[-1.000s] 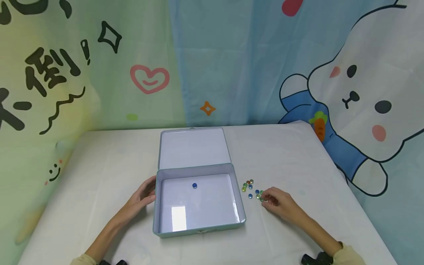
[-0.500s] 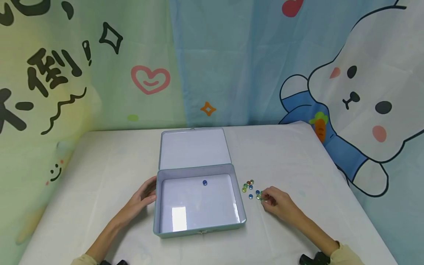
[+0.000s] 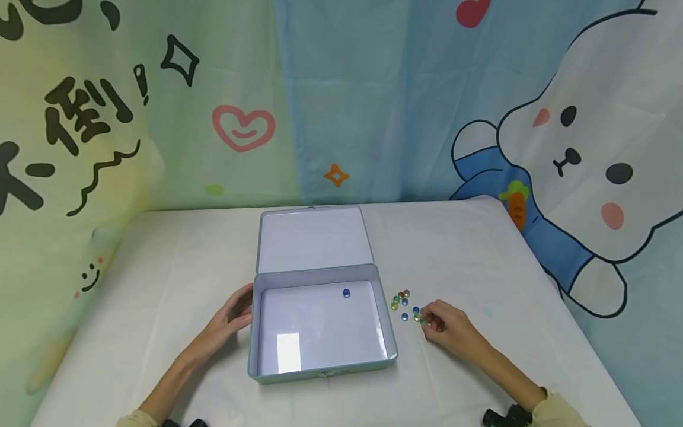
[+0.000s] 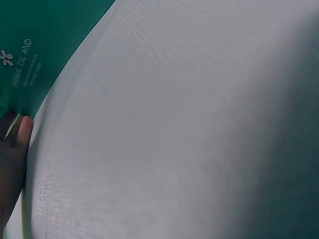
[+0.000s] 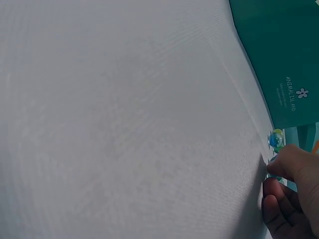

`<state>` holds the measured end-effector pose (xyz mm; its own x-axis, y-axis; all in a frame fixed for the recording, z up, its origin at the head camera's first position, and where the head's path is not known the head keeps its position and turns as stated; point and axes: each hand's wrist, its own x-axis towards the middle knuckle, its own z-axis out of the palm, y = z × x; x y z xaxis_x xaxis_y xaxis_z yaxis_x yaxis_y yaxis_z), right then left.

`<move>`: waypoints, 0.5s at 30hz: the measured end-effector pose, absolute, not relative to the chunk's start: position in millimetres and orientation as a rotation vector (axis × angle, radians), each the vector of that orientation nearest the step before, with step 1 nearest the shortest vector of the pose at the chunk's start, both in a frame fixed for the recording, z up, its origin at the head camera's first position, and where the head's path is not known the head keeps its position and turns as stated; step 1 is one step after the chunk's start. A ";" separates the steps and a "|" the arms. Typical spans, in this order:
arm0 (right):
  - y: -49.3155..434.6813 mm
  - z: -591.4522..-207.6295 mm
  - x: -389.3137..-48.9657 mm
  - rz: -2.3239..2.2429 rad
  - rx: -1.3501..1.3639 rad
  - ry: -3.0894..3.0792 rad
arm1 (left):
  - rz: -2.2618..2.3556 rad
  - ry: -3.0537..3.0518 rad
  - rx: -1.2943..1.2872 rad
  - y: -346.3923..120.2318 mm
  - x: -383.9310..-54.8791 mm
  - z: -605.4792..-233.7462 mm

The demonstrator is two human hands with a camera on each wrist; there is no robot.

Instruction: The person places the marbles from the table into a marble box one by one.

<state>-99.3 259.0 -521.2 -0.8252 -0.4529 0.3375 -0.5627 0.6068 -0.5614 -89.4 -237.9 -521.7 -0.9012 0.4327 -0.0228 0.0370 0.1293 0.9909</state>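
Observation:
A hinged tin box (image 3: 322, 372) stands with its lid (image 3: 313, 240) folded back. One blue marble (image 3: 347, 293) is on its white floor, near the back right. My left hand (image 3: 226, 320) rests against the box's left side, fingers fairly straight; in the left wrist view the hand (image 4: 12, 159) touches the green outer wall (image 4: 45, 45). Right of the box lies a loose group of marbles (image 3: 404, 302), green, blue and amber. My right hand (image 3: 453, 329) pinches at a green marble (image 3: 418, 317) at the group's near edge. In the right wrist view, its fingertips partly hide the marbles.
A white cloth (image 3: 187, 249) covers the table. Behind it hangs a printed curtain (image 3: 341, 101) with a bear and a carrot. Dark wrist devices (image 3: 507, 417) sit at both cuffs. Printed lettering shows on the box's green wall (image 5: 279, 59) in the right wrist view.
The blue marble inside the box has rolled rightward across the floor. Both hands and the marbles outside stay practically where they were.

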 end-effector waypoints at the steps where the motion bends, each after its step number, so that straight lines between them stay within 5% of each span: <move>1: 258.8 -521.1 -99.3 1.011 0.850 -2.666 | 1.835 2.107 0.459 -237.9 -89.5 -521.7; 15: 258.9 -514.1 -100.2 1.064 0.835 -2.683 | 1.844 2.091 0.448 -238.6 -89.6 -521.8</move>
